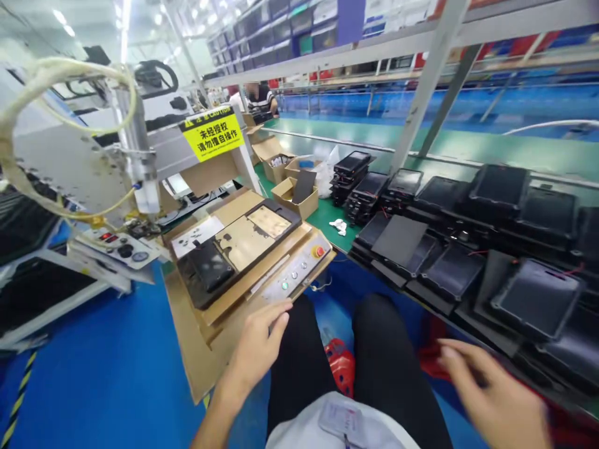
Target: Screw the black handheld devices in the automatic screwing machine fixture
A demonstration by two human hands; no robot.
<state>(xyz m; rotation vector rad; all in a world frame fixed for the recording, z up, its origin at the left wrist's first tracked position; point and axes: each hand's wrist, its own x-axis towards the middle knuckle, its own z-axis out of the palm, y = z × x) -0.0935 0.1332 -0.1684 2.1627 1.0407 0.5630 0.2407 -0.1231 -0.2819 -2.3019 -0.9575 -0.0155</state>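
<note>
My left hand [259, 342] is at the front edge of the control panel [296, 272], fingers stretched forward and thumb a little apart, with nothing in it. On the machine's bed beyond lies a black fixture tray [199, 298] with a tan plate [243, 242] in it. A black rectangular housing [211, 265] sits at the tray's left end. My right hand [498, 390], slightly blurred, hovers at the lower right, near the bench with the black devices [538, 296]. Its fingers are loosely bent, with nothing visible between them.
A machine head with a silver cylinder [140, 149] and a looping hose stands at left, beside a yellow caution sign [213, 134]. Cardboard boxes [296, 198] and a crumpled white scrap [337, 227] lie behind. Stacked black devices [350, 178] line the right bench. Another person [262, 100] sits far back.
</note>
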